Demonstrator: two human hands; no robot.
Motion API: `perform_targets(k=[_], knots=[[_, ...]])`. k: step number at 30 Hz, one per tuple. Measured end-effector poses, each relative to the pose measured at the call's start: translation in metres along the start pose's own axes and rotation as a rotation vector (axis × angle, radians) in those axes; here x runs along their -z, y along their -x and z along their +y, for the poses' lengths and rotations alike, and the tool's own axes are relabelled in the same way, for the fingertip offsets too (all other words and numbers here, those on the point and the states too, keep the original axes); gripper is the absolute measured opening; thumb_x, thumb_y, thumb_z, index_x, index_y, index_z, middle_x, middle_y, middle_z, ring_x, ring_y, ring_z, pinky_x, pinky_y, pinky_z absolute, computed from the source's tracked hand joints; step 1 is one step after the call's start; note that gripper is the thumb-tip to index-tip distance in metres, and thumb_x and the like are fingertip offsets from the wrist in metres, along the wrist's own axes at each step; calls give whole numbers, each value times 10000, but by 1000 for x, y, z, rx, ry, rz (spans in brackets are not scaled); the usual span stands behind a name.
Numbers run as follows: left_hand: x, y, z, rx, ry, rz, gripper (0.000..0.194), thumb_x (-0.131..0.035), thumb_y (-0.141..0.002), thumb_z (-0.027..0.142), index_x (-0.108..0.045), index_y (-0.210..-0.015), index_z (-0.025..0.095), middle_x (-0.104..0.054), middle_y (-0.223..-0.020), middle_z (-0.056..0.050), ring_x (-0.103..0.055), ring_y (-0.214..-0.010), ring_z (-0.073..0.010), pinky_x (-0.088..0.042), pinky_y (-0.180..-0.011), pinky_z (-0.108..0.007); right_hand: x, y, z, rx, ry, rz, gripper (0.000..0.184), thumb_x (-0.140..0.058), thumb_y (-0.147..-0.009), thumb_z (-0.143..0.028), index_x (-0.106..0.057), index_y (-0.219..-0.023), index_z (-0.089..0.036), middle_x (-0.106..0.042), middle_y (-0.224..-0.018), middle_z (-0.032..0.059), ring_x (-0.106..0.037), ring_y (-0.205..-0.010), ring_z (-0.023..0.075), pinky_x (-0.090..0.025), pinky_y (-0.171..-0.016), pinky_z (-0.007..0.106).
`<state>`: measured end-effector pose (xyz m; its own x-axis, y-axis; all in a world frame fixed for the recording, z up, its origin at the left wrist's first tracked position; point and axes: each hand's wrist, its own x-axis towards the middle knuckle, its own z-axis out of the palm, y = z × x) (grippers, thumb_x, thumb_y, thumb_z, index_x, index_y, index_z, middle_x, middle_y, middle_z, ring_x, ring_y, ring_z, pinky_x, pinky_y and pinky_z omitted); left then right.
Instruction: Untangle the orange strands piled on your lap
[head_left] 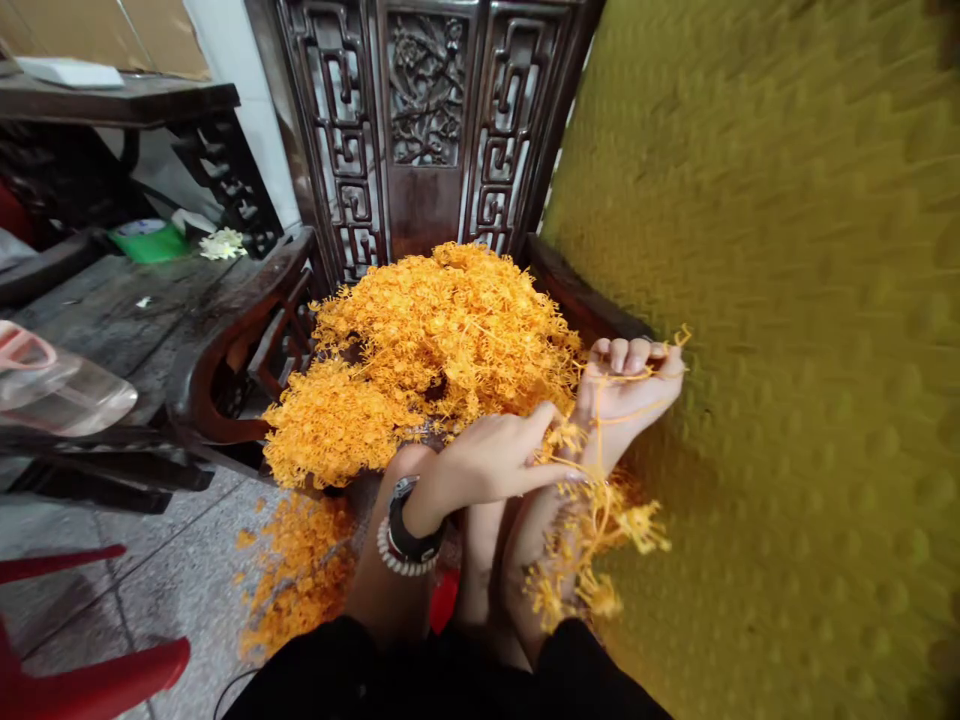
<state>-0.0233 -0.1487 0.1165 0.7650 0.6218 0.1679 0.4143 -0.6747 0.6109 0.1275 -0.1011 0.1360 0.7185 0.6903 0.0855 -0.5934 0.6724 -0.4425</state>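
Note:
My left hand point(495, 455), with a watch and a coiled white band at its wrist, reaches over my knees. Its fingers close around part of an orange flower sprig point(600, 510). My right hand point(630, 385) is turned palm up with curled fingers, gripping the sprig's thin orange stems, which stretch down across the palm. Lower down, the sprig's blossoms hang beside my right leg. A large heap of orange flower sprigs point(450, 320), plastic-looking, fills the dark carved chair in front of me.
Loose orange pieces point(300, 570) litter the tiled floor at left. A dark wooden side table point(90, 290) holds a clear bottle point(67, 385), a green item point(154, 243) and a white flower point(223, 243). Red stool legs point(97, 685) stand lower left; a yellow-green textured surface point(787, 350) rises at right.

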Motion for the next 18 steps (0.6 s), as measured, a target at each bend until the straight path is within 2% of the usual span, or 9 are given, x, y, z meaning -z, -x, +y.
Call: perform_targets(k=[3,6,8,11,13,14,16,18], knots=[[10,-10,0,-108,136,-9,335,-431,-866,484,-543,-900,170,-561,-685,8,-500,-614,-116,-364,-585,-254,1,-5,-6,5,72,7,317,-313,-906,-319,-366,-625,-181,-349,-421,-89,-332,-398,56,-356,-517,204],[26,-20,4,-140,299,100,285,-485,-852,440,-556,-814,167,-541,-697,20,-479,-624,-93,-380,-589,-236,2,-9,-13,16,139,-2,244,-400,-870,-356,-502,-775,-155,-597,-691,-9,-563,-616,80,-439,-634,231],[36,-28,6,-111,435,205,265,-511,-841,424,-551,-802,165,-518,-660,29,-473,-588,-81,-383,-552,-222,5,-9,-18,70,183,-28,250,-435,-846,-375,-537,-876,-150,-640,-900,40,-618,-793,102,-465,-757,256],[47,-45,7,-73,717,325,242,-536,-831,395,-523,-798,156,-521,-614,38,-495,-532,-63,-395,-516,-203,13,-8,-25,275,378,-118,216,-522,-795,-323,-581,-931,-165,-634,-1002,38,-613,-902,108,-454,-855,264],[51,-57,7,-61,853,408,232,-529,-836,377,-510,-790,150,-540,-620,31,-515,-534,-58,-412,-529,-201,18,-4,-31,347,621,-248,195,-580,-766,-278,-623,-926,-176,-651,-952,25,-614,-869,114,-457,-864,279],[51,-63,7,-73,901,456,222,-519,-843,364,-511,-791,147,-553,-645,23,-528,-554,-59,-424,-549,-204,19,-1,-33,327,759,-342,184,-596,-765,-275,-640,-918,-184,-660,-915,21,-614,-843,120,-460,-867,294],[49,-72,7,-128,953,530,212,-509,-848,348,-525,-796,144,-573,-704,7,-553,-622,-69,-449,-612,-217,19,7,-38,205,985,-550,174,-608,-775,-316,-662,-898,-206,-671,-876,18,-616,-833,136,-462,-885,328],[45,-77,6,-165,938,552,234,-534,-831,370,-537,-774,143,-582,-743,-7,-557,-685,-86,-458,-658,-232,14,17,-38,103,1044,-730,189,-614,-777,-362,-671,-903,-233,-675,-903,16,-617,-871,148,-467,-900,343]])
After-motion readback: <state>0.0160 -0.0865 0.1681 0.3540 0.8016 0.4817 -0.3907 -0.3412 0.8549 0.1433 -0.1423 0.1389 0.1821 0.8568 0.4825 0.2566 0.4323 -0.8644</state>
